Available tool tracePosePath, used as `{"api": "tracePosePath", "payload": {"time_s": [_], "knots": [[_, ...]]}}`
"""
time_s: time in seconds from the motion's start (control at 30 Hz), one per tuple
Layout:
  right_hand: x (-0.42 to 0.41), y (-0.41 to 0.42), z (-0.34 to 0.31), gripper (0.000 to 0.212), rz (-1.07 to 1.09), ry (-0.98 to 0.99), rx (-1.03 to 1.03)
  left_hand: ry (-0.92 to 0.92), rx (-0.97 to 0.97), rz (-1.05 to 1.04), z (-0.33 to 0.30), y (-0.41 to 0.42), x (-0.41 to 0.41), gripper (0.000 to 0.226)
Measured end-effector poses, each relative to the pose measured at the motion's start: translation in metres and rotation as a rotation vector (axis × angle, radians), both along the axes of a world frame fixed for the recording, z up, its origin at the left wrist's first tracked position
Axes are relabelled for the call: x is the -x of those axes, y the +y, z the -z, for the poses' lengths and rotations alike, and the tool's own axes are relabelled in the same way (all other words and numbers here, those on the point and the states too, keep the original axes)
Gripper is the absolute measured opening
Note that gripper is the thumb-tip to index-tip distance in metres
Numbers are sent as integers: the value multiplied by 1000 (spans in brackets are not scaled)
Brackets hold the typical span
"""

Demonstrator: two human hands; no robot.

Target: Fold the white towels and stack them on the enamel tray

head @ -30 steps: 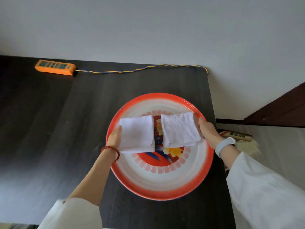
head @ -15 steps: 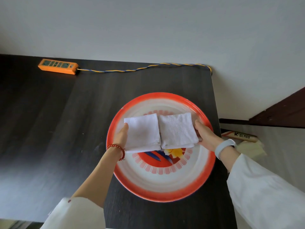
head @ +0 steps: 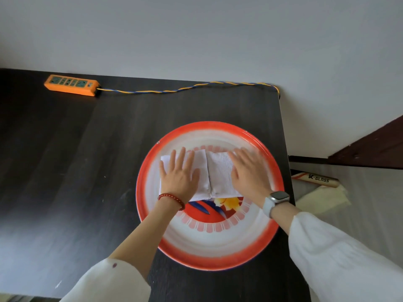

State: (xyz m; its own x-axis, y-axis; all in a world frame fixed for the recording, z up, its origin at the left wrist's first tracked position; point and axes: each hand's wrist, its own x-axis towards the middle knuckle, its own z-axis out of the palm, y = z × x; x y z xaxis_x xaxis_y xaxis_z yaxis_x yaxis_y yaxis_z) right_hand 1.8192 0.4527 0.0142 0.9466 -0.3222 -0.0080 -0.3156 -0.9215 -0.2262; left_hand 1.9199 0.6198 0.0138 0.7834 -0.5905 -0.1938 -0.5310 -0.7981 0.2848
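A round enamel tray (head: pixel 209 251) with a red rim and a flower picture sits on the dark table near its right edge. Two folded white towels lie side by side in the tray's far half, their inner edges touching. My left hand (head: pixel 177 177) rests flat, fingers spread, on the left towel (head: pixel 201 171). My right hand (head: pixel 250 171) rests flat on the right towel (head: pixel 219 173). Neither hand grips anything. Parts of both towels are hidden under my palms.
An orange power strip (head: pixel 70 85) lies at the table's far left, its twisted yellow-blue cord (head: pixel 185 88) running along the back edge. Right of the table's edge, lower down, lie a K-Glass labelled tube (head: pixel 316 179) and a pale cloth (head: pixel 322 199).
The two towels were held apart by their outer edges, then pushed together. Both hands have let go of the edges and now lie flat on top of the towels.
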Motion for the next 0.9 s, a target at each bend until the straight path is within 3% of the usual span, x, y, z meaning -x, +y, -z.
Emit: {"api": "tracePosePath", "payload": {"time_s": [0.23, 0.43, 0.73, 0.83, 0.9], "knots": [[-16, 18, 24, 66, -69, 241, 120, 29, -134, 59, 19, -9, 3, 56], [-18, 19, 41, 65, -60, 276, 143, 6, -157, 82, 35, -7, 2, 67], [-20, 21, 40, 56, -82, 287, 107, 23, -195, 74, 33, -13, 2, 56], [-19, 17, 22, 50, -26, 174, -54, 55, -61, 21, 20, -6, 0, 55], [-7, 14, 15, 46, 113, -80, -152, 86, 227, -159, 15, 7, 2, 61]]}}
